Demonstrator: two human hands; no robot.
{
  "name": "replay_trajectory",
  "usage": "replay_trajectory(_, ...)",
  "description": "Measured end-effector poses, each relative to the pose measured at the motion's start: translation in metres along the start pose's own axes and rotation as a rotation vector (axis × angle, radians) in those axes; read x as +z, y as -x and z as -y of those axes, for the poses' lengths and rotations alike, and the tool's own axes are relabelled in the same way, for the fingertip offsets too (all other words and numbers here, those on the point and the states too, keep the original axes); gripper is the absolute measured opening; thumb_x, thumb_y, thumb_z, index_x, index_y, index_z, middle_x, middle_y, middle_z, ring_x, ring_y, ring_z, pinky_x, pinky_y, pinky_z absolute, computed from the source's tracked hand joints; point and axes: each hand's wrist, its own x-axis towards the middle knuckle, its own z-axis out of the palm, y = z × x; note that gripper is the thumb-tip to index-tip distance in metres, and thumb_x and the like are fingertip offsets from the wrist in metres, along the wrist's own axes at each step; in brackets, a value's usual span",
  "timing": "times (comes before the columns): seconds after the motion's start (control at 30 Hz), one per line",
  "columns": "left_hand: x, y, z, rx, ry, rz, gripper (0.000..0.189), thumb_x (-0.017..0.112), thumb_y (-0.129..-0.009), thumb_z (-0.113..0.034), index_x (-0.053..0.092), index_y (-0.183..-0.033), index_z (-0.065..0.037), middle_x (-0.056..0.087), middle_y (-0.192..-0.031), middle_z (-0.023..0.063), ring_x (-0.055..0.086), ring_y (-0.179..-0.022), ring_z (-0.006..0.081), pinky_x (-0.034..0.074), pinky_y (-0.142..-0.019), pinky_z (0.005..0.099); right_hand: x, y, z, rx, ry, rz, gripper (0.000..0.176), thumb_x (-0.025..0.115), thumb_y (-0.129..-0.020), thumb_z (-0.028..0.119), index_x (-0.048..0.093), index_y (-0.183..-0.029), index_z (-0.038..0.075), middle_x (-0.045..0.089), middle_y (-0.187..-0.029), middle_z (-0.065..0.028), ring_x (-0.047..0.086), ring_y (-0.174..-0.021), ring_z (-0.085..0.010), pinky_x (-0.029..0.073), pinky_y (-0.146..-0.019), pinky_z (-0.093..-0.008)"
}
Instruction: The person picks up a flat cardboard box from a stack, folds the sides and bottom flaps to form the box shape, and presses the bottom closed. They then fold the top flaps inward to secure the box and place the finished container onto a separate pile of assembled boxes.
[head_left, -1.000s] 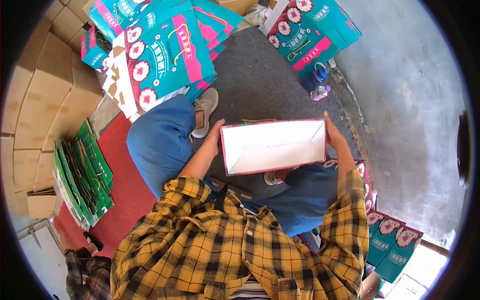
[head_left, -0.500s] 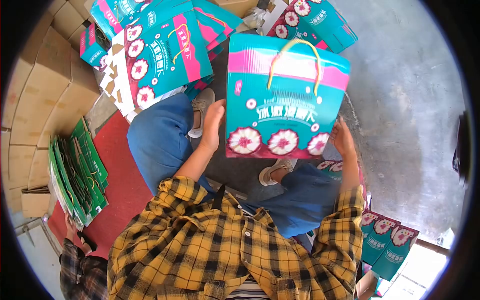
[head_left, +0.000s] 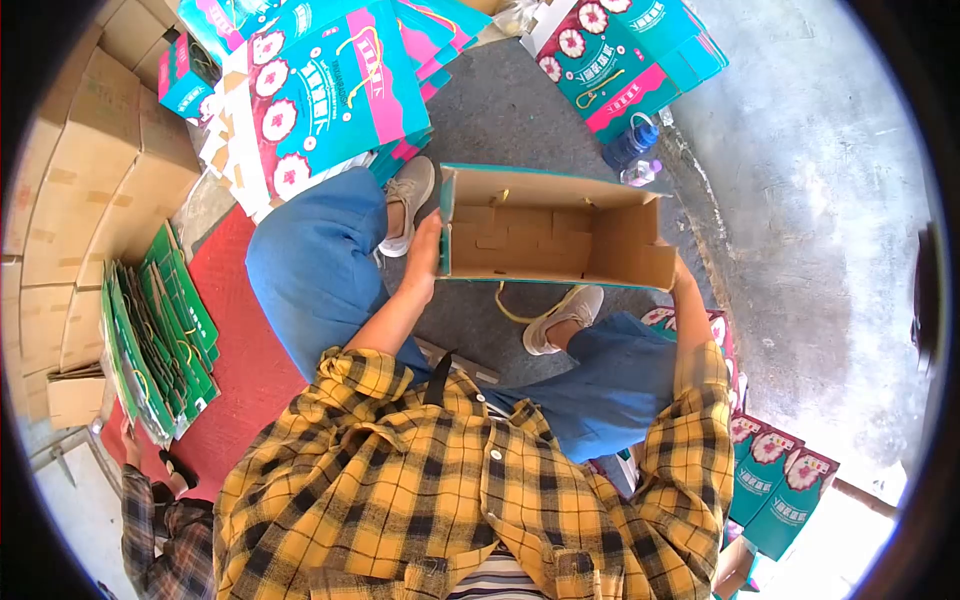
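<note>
Between my two hands is a teal gift box [head_left: 545, 240] with its open end turned up toward me, so the plain brown cardboard inside shows. Interlocked flaps are visible at its bottom. My left hand [head_left: 426, 255] presses on the box's left end, its fingers partly hidden behind the panel. At the opposite end my right hand [head_left: 682, 277] grips the right corner, most of its fingers out of sight. A yellow cord handle [head_left: 515, 312] hangs below the near edge of the box.
Flat teal-and-pink boxes [head_left: 335, 100] are stacked at upper left, with another box [head_left: 635, 60] at upper right beside a blue bottle [head_left: 630, 145]. Green folded boxes [head_left: 160, 340] and brown cartons [head_left: 85, 180] line the left. Another person's sleeve [head_left: 170, 535] shows at lower left.
The box has tipped from its printed front facing me to its open end facing me. My hands still hold its two ends. A blue bottle has come into view behind it.
</note>
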Motion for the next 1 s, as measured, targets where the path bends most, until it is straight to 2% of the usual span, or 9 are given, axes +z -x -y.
replay_trajectory(0.17, 0.004, -0.007, 0.019, 0.27, -0.573, 0.068, 0.052, 0.043, -0.097, -0.041, 0.053, -0.127, 0.002, 0.046, -0.136, 0.0205, 0.042, -0.128, 0.0332, 0.03, -0.108, 0.0384, 0.013, -0.007, 0.016, 0.312, 0.359, -0.244, 0.04, 0.057, -0.091, 0.034, 0.059, -0.119, 0.005, 0.064, -0.111, -0.0074, 0.062, -0.097, -0.0176, 0.051, -0.081, -0.0364)
replay_trajectory(0.23, 0.007, -0.002, 0.012, 0.297, -0.643, 0.105, 0.055, 0.043, -0.097, -0.043, 0.053, -0.126, 0.002, 0.046, -0.136, 0.0208, 0.04, -0.129, 0.0338, 0.03, -0.108, 0.0397, 0.019, -0.009, 0.017, -0.112, 1.068, -0.215, 0.042, 0.057, -0.089, 0.038, 0.063, -0.11, 0.002, 0.066, -0.103, -0.0158, 0.063, -0.095, -0.0277, 0.05, -0.081, -0.0407)
replay_trajectory(0.33, 0.01, 0.002, -0.003, 0.301, -0.711, 0.175, 0.063, 0.043, -0.094, -0.051, 0.053, -0.124, 0.004, 0.047, -0.135, 0.0219, 0.037, -0.13, 0.0348, 0.028, -0.109, 0.0416, 0.055, -0.003, 0.036, -0.451, 1.485, -0.237, 0.043, 0.056, -0.089, 0.036, 0.062, -0.109, -0.002, 0.065, -0.099, -0.0229, 0.061, -0.095, -0.0383, 0.048, -0.085, -0.0432)
replay_trajectory(0.47, 0.014, 0.002, -0.026, 0.263, -0.928, 0.299, 0.068, 0.048, -0.09, -0.057, 0.055, -0.118, 0.005, 0.052, -0.126, 0.0247, 0.043, -0.123, 0.0364, 0.034, -0.103, 0.0431, 0.067, -0.017, 0.028, -0.166, 1.387, -0.136, 0.047, 0.049, -0.092, 0.04, 0.061, -0.111, -0.001, 0.064, -0.104, -0.0253, 0.059, -0.102, -0.0409, 0.045, -0.09, -0.0467)
replay_trajectory(0.6, 0.022, 0.006, -0.046, 0.166, -1.107, 0.418, 0.069, 0.05, -0.089, -0.058, 0.053, -0.118, 0.005, 0.052, -0.121, 0.0284, 0.045, -0.118, 0.0383, 0.036, -0.099, 0.0444, 0.038, -0.029, 0.007, 0.05, 1.066, -0.138, 0.072, 0.034, -0.093, 0.061, 0.056, -0.124, 0.001, 0.055, -0.123, -0.0291, 0.053, -0.116, -0.0382, 0.041, -0.095, -0.046)
replay_trajectory(0.67, 0.019, 0.005, -0.038, 0.216, -1.1, 0.397, 0.067, 0.051, -0.088, -0.057, 0.054, -0.114, 0.005, 0.053, -0.117, 0.0281, 0.046, -0.116, 0.0381, 0.037, -0.097, 0.0447, 0.038, -0.021, 0.02, 0.215, 0.322, -0.259, 0.088, 0.037, -0.085, 0.074, 0.043, -0.137, 0.003, 0.052, -0.13, -0.025, 0.051, -0.119, -0.0351, 0.04, -0.095, -0.0439)
replay_trajectory(0.77, 0.018, 0.005, -0.038, 0.22, -1.077, 0.39, 0.061, 0.053, -0.089, -0.05, 0.054, -0.115, 0.005, 0.053, -0.117, 0.0275, 0.048, -0.114, 0.0387, 0.037, -0.098, 0.0432, 0.018, -0.028, 0.017, 0.306, 0.066, -0.245, 0.103, 0.04, -0.077, 0.082, 0.03, -0.144, 0.004, 0.046, -0.137, -0.0207, 0.048, -0.121, -0.0319, 0.038, -0.096, -0.0436)
replay_trajectory(0.9, 0.012, 0.007, -0.028, 0.323, -0.942, 0.311, 0.056, 0.05, -0.09, -0.048, 0.055, -0.11, 0.003, 0.058, -0.109, 0.0259, 0.051, -0.111, 0.0386, 0.042, -0.091, 0.0452, 0.035, -0.02, 0.029, 0.279, 0.204, -0.294, 0.101, 0.051, -0.075, 0.079, 0.033, -0.144, 0.007, 0.045, -0.137, -0.0211, 0.049, -0.12, -0.0304, 0.037, -0.097, -0.0462)
replay_trajectory(1.0, 0.009, 0.017, -0.031, 0.06, -0.681, 0.226, 0.047, 0.045, -0.093, -0.04, 0.055, -0.113, 0.001, 0.058, -0.108, 0.025, 0.054, -0.108, 0.0387, 0.042, -0.091, 0.0431, 0.016, -0.028, 0.015, 0.267, 0.274, -0.198, 0.092, 0.066, -0.076, 0.065, 0.034, -0.143, 0.01, 0.047, -0.136, -0.0196, 0.048, -0.123, -0.0304, 0.042, -0.097, -0.0432)
